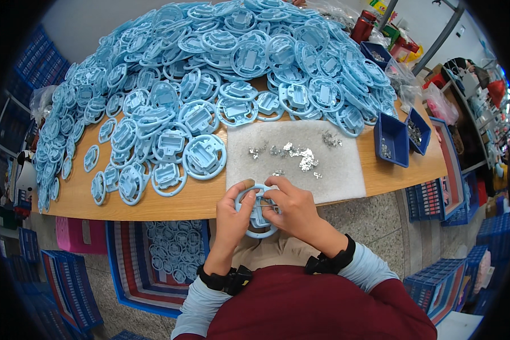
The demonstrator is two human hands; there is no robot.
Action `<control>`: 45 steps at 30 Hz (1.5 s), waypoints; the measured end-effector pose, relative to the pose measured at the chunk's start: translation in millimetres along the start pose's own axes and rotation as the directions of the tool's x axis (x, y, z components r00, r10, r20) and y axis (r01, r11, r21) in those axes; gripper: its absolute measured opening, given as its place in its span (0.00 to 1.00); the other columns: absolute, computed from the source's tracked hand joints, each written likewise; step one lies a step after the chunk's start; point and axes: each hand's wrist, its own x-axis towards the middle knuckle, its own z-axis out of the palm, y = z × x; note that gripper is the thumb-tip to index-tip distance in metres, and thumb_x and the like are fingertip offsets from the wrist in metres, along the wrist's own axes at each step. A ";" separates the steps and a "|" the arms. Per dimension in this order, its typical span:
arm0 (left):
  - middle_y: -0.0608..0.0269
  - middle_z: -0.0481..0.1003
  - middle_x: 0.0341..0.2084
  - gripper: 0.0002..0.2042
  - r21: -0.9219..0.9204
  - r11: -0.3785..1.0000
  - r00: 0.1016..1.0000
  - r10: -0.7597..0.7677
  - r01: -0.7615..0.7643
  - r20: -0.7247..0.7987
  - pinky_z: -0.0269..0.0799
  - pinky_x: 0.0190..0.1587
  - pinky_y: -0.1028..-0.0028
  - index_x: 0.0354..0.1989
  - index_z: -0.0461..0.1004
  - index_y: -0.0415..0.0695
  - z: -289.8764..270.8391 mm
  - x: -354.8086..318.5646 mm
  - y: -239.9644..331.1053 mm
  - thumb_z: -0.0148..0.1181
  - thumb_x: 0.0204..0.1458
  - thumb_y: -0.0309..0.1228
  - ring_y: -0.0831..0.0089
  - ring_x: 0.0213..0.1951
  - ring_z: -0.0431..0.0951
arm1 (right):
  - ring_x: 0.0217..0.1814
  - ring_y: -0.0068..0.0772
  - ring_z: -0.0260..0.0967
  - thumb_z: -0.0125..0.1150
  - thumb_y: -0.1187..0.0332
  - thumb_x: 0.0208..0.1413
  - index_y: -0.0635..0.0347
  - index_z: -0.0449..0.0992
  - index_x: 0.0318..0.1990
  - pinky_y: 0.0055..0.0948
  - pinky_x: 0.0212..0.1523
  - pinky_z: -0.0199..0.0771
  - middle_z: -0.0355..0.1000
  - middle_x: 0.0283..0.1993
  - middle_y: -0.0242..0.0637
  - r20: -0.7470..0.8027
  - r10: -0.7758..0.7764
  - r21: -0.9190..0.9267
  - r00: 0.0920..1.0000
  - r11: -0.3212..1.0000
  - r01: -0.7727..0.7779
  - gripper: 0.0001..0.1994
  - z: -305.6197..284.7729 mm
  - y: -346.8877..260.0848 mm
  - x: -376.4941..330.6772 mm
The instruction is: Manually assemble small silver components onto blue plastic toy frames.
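My left hand [233, 218] is closed on the rim of a light-blue round plastic part [259, 220], held at the table's front edge above my lap. Over the same part my right hand [294, 211] is closed, thumb and fingers pinched at its middle. A thin, straight piece shows at those fingertips, too small to name. Just beyond my hands lies a white felt mat [334, 181], with small silvery metal pieces [306, 160] scattered in little heaps on it.
A large pile of similar light-blue parts [204, 113] covers the table's left and back. Two dark-blue bins [392, 141] with small metal pieces stand at the right. Below the table at left, a blue-rimmed crate [122, 266] holds more parts. Other crates [436, 283] stand at right.
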 end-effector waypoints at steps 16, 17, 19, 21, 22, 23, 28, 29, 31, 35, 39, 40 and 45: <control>0.57 0.74 0.36 0.13 -0.025 0.998 0.998 -0.065 0.065 0.006 0.69 0.40 0.81 0.47 0.67 0.33 -1.1 1.0 2.9 0.52 0.53 0.24 0.79 0.37 0.73 | 0.29 0.35 0.71 0.62 0.71 0.37 0.56 0.74 0.32 0.30 0.25 0.71 0.68 0.44 0.35 0.040 -0.065 0.007 0.997 0.998 0.065 0.10 -2.6 3.8 2.1; 0.57 0.74 0.37 0.13 -0.025 0.996 0.996 -0.086 0.087 0.007 0.69 0.39 0.81 0.47 0.67 0.33 -2.3 0.5 2.1 0.52 0.53 0.24 0.79 0.37 0.73 | 0.31 0.35 0.72 0.62 0.70 0.37 0.56 0.75 0.33 0.31 0.26 0.71 0.67 0.46 0.36 0.053 -0.072 -0.064 0.996 0.995 0.075 0.11 -2.1 0.9 0.7; 0.57 0.74 0.37 0.14 -0.021 0.996 0.997 -0.081 0.081 0.001 0.69 0.39 0.81 0.47 0.67 0.32 -2.9 -1.6 0.4 0.52 0.53 0.25 0.79 0.37 0.73 | 0.32 0.36 0.72 0.62 0.69 0.38 0.57 0.75 0.34 0.32 0.27 0.72 0.67 0.46 0.38 0.089 -0.024 -0.049 0.996 0.998 0.029 0.12 -2.7 -1.3 -2.2; 0.56 0.74 0.37 0.15 -0.017 0.997 0.997 -0.077 0.076 -0.003 0.70 0.39 0.82 0.47 0.66 0.32 -3.5 -1.6 -0.7 0.52 0.53 0.25 0.79 0.37 0.73 | 0.33 0.37 0.72 0.62 0.68 0.38 0.57 0.75 0.36 0.33 0.28 0.72 0.68 0.47 0.39 0.127 0.024 -0.037 0.992 0.999 -0.019 0.13 -1.3 1.7 -3.7; 0.56 0.74 0.37 0.15 -0.084 0.992 0.996 -0.094 0.094 -0.001 0.70 0.39 0.82 0.48 0.65 0.31 -3.6 -1.1 0.0 0.52 0.53 0.25 0.79 0.37 0.73 | 0.26 0.31 0.68 0.62 0.69 0.39 0.58 0.76 0.38 0.27 0.25 0.68 0.69 0.43 0.38 0.092 0.118 0.118 0.989 0.985 -0.129 0.15 1.5 6.8 -3.8; 0.55 0.74 0.37 0.16 -0.152 0.982 0.994 -0.112 0.111 0.004 0.70 0.39 0.82 0.49 0.64 0.31 -2.8 -0.8 1.2 0.52 0.53 0.25 0.79 0.37 0.73 | 0.20 0.24 0.64 0.62 0.69 0.40 0.59 0.76 0.40 0.22 0.21 0.64 0.71 0.40 0.36 0.071 0.217 0.271 0.974 0.935 -0.228 0.16 2.3 10.9 -3.8; 0.54 0.74 0.38 0.17 -0.121 0.988 0.995 -0.097 0.099 0.024 0.70 0.40 0.81 0.50 0.63 0.31 -4.3 -1.7 8.3 0.52 0.53 0.25 0.78 0.38 0.73 | 0.21 0.22 0.60 0.62 0.66 0.39 0.61 0.75 0.41 0.22 0.22 0.61 0.72 0.32 0.36 0.289 0.408 0.412 0.866 0.764 -0.497 0.18 1.2 15.6 6.1; 0.54 0.74 0.38 0.17 -0.083 0.993 0.997 -0.079 0.081 0.023 0.70 0.41 0.81 0.50 0.63 0.30 -5.3 -3.1 8.2 0.52 0.53 0.25 0.77 0.39 0.73 | 0.24 0.28 0.65 0.61 0.63 0.38 0.61 0.74 0.40 0.24 0.26 0.65 0.73 0.32 0.39 0.339 0.440 0.397 0.831 0.734 -0.551 0.19 1.4 13.8 7.9; 0.54 0.73 0.39 0.18 -0.138 0.988 0.997 -0.073 0.074 0.010 0.69 0.42 0.80 0.50 0.63 0.31 -3.2 -6.8 12.7 0.53 0.53 0.27 0.77 0.39 0.73 | 0.24 0.28 0.64 0.61 0.63 0.37 0.62 0.74 0.40 0.24 0.26 0.65 0.72 0.33 0.39 0.342 0.427 0.412 0.837 0.733 -0.542 0.20 1.9 10.1 11.5; 0.58 0.73 0.39 0.20 -0.379 0.893 0.970 -0.225 0.242 0.089 0.69 0.44 0.76 0.50 0.65 0.34 -27.9 -16.8 2.9 0.57 0.51 0.32 0.75 0.41 0.73 | 0.21 0.15 0.56 0.63 0.69 0.35 0.62 0.73 0.39 0.18 0.21 0.56 0.68 0.31 0.29 0.200 0.302 0.449 0.932 0.817 -0.362 0.18 6.6 -4.3 16.5; 0.60 0.72 0.41 0.21 -0.561 0.713 0.906 -0.365 0.420 0.215 0.69 0.46 0.73 0.49 0.67 0.36 -51.4 -40.9 -2.7 0.60 0.50 0.35 0.74 0.42 0.73 | 0.30 0.34 0.70 0.62 0.68 0.33 0.61 0.73 0.39 0.28 0.29 0.70 0.69 0.35 0.39 0.107 0.126 0.469 0.986 0.868 -0.162 0.19 21.4 -19.8 14.4; 0.61 0.71 0.42 0.21 -0.569 0.715 0.913 -0.345 0.406 0.217 0.68 0.47 0.72 0.48 0.67 0.36 -60.0 -44.9 -4.4 0.60 0.49 0.35 0.74 0.44 0.72 | 0.31 0.35 0.70 0.62 0.69 0.33 0.60 0.73 0.39 0.29 0.30 0.71 0.69 0.35 0.39 0.101 0.084 0.462 0.991 0.878 -0.122 0.19 22.8 -26.0 15.6; 0.61 0.74 0.37 0.17 -0.380 0.902 0.978 -0.208 0.204 0.031 0.69 0.43 0.75 0.44 0.70 0.34 -76.4 -67.5 11.7 0.60 0.48 0.31 0.76 0.39 0.73 | 0.29 0.37 0.70 0.64 0.70 0.33 0.59 0.72 0.39 0.28 0.27 0.72 0.68 0.35 0.38 0.162 -0.089 0.537 0.983 0.843 -0.012 0.20 43.4 -42.6 13.4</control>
